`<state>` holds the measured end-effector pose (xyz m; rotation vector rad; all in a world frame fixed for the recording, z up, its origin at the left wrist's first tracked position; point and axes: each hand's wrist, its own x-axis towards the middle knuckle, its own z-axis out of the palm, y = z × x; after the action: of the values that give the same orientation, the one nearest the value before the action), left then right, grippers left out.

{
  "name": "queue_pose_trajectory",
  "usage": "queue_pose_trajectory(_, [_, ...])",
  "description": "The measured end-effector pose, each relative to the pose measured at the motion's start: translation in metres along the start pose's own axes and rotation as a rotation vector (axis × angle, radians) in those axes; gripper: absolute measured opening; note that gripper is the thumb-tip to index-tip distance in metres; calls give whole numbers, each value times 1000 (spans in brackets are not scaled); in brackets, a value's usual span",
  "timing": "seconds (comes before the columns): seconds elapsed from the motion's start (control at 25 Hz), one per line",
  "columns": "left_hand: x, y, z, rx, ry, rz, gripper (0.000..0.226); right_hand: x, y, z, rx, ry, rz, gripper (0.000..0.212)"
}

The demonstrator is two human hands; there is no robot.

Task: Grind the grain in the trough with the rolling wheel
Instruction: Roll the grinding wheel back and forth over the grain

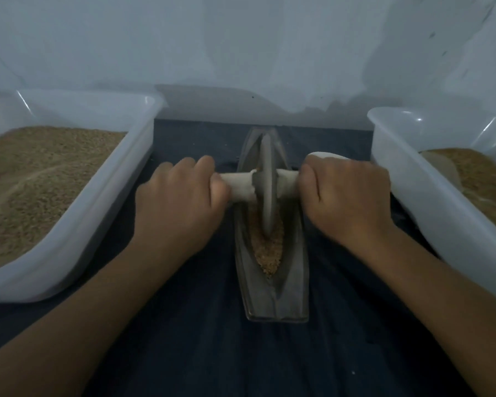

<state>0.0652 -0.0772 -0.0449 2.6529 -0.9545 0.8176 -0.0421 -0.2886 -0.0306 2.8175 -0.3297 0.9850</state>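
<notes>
Nearest me, at the bottom centre of the frame, the blunt end of the trough sits on the dark cloth, its long axis running away from me up the middle of the picture. The grain lies in the groove toward this near end, a tan wedge that narrows to a point close to me.

The rolling wheel stands upright on its edge in the groove at mid-frame, its lower rim biting into the far part of that grain. To grind well, I judge I should keep the axle level, press down evenly on both sides so the disc stays in the channel, and draw it toward me right over the heap, since most of the grain lies on my side of the wheel.

My left hand is curled round the left end of the axle, fingers wrapped over it with no gap showing. My right hand grips the right end the same way, knuckles up, fist closed tight on the wood. Both look slightly blurred.

Farther out, a white tub of tan grain fills the left edge, and a second tub with a smaller amount sits at the right edge. A pale wall closes the top of the frame.
</notes>
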Motion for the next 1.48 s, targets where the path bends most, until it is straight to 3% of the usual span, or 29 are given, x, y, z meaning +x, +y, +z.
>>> queue_pose_trajectory(0.08, [26, -2, 14, 183, -23, 121, 30, 29, 7, 15, -21, -86, 77, 56])
queue_pose_trajectory(0.2, [68, -4, 28, 243, -96, 91, 17, 67, 20, 34, -106, -233, 46, 61])
queue_pose_trajectory(0.32, [81, 2, 22, 300, -151, 49, 41, 64, 26, 39, -112, -284, 65, 56])
queue_pose_trajectory(0.48, [33, 2, 6, 200, -61, 178, 18, 19, 9, 18, -32, -134, 114, 53])
queue_pose_trajectory(0.6, [-7, 0, -7, -64, -4, 3, 26, -17, -3, -7, 45, 38, 51, 41])
queue_pose_trajectory(0.76, [-33, -3, -9, -103, 44, 48, 22, -31, -7, -16, 30, 128, -54, 30])
queue_pose_trajectory(0.92, [-2, -3, 3, -76, 45, -28, 26, -10, -3, 2, 3, 70, 7, 41])
queue_pose_trajectory(1.08, [58, -1, 28, 177, -40, 105, 18, 49, 13, 31, -75, -93, 135, 53])
queue_pose_trajectory(1.2, [92, 0, 34, 228, -103, -10, 36, 80, 27, 45, -110, -231, 97, 48])
queue_pose_trajectory(1.32, [74, 4, 28, 236, -85, 47, 27, 61, 23, 40, -33, -141, 158, 52])
queue_pose_trajectory(1.48, [11, 1, -1, 70, -55, 23, 36, -2, -1, 5, 42, -24, 108, 45])
